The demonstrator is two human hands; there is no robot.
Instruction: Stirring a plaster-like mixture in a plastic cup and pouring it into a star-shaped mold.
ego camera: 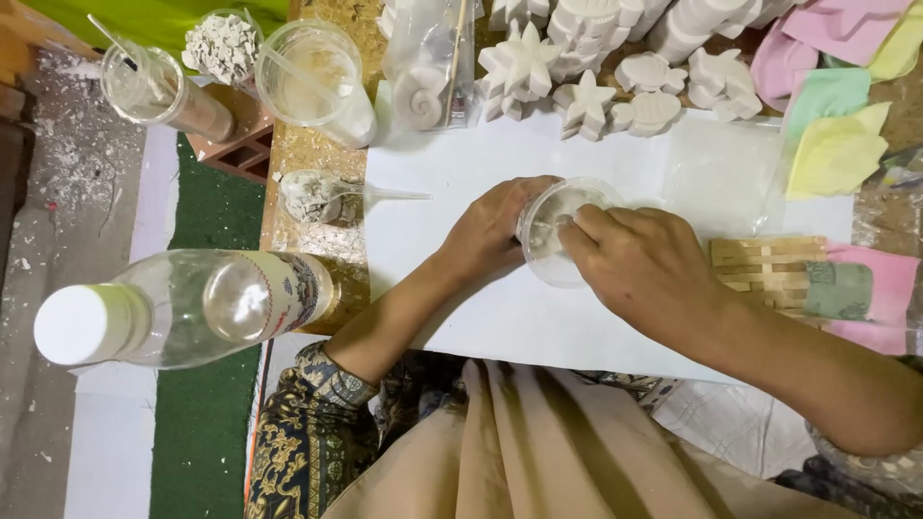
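My left hand [492, 231] grips the side of a small clear plastic cup [558, 216] held over a white sheet [452, 173] on the table. My right hand [639, 259] covers the cup's right side, its fingers reaching into or across the cup's mouth. The cup has a whitish film inside. What the right fingers hold, if anything, is hidden.
White plaster figures [586, 91], stars, fish and a shell, lie at the back. Clear cups with white residue [312, 77] and a cup of white chunks [223, 43] stand back left. A clear bottle with a white cap [183, 308] lies left. Coloured moulds [836, 144] and a woven mat [764, 269] sit right.
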